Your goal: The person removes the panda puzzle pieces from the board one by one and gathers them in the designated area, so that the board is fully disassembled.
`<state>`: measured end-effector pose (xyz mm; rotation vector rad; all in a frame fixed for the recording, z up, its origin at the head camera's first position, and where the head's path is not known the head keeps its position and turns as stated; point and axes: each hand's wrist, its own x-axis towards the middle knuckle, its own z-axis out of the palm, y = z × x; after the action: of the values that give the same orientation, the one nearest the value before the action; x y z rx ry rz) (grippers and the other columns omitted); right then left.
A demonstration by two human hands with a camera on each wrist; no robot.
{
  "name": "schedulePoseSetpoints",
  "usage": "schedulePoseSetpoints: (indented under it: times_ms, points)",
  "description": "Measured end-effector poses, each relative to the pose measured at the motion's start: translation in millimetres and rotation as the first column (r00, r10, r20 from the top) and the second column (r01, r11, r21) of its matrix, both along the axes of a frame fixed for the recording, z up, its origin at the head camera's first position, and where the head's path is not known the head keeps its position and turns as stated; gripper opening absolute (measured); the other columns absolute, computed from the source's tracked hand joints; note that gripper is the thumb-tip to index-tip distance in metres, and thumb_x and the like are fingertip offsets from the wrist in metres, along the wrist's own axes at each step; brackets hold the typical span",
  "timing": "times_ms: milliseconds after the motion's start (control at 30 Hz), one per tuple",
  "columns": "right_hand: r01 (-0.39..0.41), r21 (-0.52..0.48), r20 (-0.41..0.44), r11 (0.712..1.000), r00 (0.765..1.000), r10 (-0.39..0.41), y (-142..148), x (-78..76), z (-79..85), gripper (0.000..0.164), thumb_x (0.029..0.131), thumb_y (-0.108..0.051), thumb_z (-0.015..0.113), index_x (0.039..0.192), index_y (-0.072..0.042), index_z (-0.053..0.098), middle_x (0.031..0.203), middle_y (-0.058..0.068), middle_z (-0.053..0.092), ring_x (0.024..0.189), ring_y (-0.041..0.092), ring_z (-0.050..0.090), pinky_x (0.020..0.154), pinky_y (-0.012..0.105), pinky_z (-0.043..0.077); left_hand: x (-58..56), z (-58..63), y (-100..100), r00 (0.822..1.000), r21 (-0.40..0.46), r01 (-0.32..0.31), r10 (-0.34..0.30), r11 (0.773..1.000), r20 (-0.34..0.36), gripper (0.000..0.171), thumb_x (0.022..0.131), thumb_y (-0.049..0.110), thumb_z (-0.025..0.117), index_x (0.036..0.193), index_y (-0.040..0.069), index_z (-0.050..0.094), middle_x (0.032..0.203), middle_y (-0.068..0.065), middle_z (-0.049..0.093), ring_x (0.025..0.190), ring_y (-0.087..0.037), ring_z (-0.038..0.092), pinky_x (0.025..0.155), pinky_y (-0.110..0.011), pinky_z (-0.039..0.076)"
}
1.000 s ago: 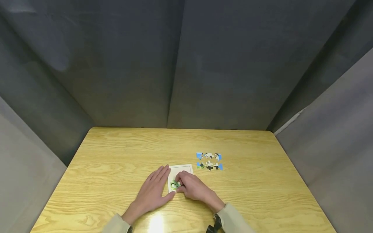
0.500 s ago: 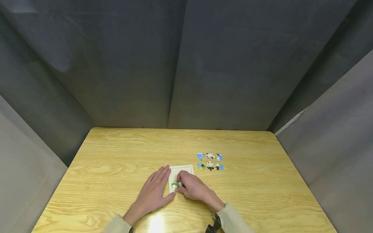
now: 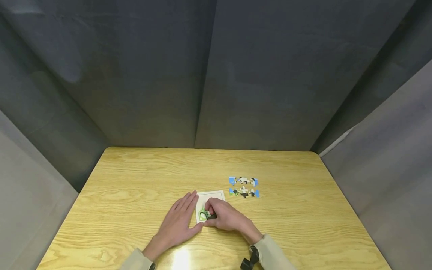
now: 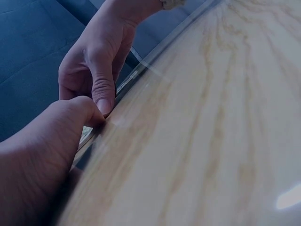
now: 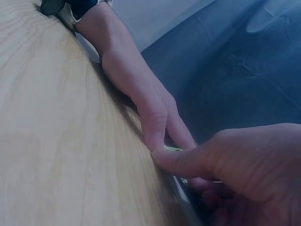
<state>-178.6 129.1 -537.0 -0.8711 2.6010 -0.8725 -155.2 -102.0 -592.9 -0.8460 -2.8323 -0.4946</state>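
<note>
In the head view, a white-bordered puzzle tray (image 3: 210, 195) lies flat on the table, with a green-and-white picture piece (image 3: 203, 215) in its near left corner. My left hand (image 3: 179, 221) rests flat along the tray's left side, fingers straight, thumb at the near edge. My right hand (image 3: 224, 215) covers the tray's near right part, thumb and curled fingers pinching a dark puzzle piece (image 3: 212, 216) beside the green one. Both wrist views show the two thumbs meeting at the tray's near edge; the right fingertips are partly hidden.
Several loose puzzle pieces (image 3: 243, 192), blue, white and black, lie in two rows behind and to the right of the tray. The wooden table (image 3: 141, 172) ends at dark grey curtains (image 3: 152, 93) at the back, with lighter ones at the sides.
My right thumb and fingers have shifted slightly over the tray, and more of the dark piece shows between them. The left hand stays in place.
</note>
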Motion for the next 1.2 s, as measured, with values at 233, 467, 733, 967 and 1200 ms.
schedulePoseSetpoints:
  times_ms: [233,467,733,967,1200]
  points:
    - [0.009,-0.012,0.009,1.000,1.000,-0.008,0.7,-1.5,-0.7,0.035,0.087,-0.025,0.087,0.110,-0.011,0.064,0.090,-0.003,0.058,0.078,0.007,0.051,0.073,0.021,0.046,0.4,1.2,0.4,1.000,0.008,0.000,0.000,1.000,0.004,0.093,0.098,0.065,0.054,0.165,0.005,0.027,0.173,-0.010,0.022,0.159,-0.029,0.022,0.127,-0.050,0.023]
    - [0.005,-0.039,0.023,0.999,1.000,-0.004,1.8,-2.0,-2.3,0.034,0.087,-0.023,0.087,0.109,-0.011,0.064,0.088,-0.002,0.059,0.077,0.009,0.052,0.073,0.022,0.047,0.0,-0.4,0.2,1.000,0.003,0.004,-0.004,1.000,0.016,0.092,0.100,0.065,0.051,0.165,0.006,0.026,0.174,-0.009,0.020,0.160,-0.029,0.021,0.128,-0.050,0.021]
    - [-0.003,-0.068,0.036,0.998,0.999,0.005,2.9,-3.3,-3.3,0.030,0.090,-0.020,0.084,0.108,-0.012,0.062,0.088,-0.001,0.061,0.075,0.008,0.052,0.071,0.022,0.047,0.6,-0.9,0.4,1.000,0.011,0.007,-0.007,1.000,0.001,0.092,0.100,0.066,0.051,0.165,0.005,0.027,0.173,-0.009,0.022,0.159,-0.029,0.022,0.127,-0.050,0.022]
    - [-0.018,-0.063,0.044,0.998,0.999,0.021,2.8,-5.7,-2.9,0.024,0.092,-0.018,0.082,0.107,-0.012,0.064,0.085,-0.003,0.060,0.073,0.006,0.051,0.070,0.021,0.047,0.3,-1.9,0.1,1.000,0.002,0.005,-0.005,1.000,-0.008,0.092,0.099,0.065,0.051,0.165,0.005,0.028,0.173,-0.010,0.022,0.159,-0.029,0.022,0.127,-0.051,0.024]
    - [-0.035,-0.031,0.038,0.999,0.999,0.036,1.9,-6.5,-1.2,0.027,0.088,-0.023,0.086,0.105,-0.012,0.068,0.089,-0.001,0.062,0.079,0.010,0.056,0.073,0.020,0.049,-0.1,-2.7,-0.4,1.000,0.010,0.006,-0.006,1.000,0.008,0.092,0.099,0.064,0.052,0.165,0.005,0.026,0.174,-0.009,0.020,0.160,-0.029,0.020,0.127,-0.052,0.022]
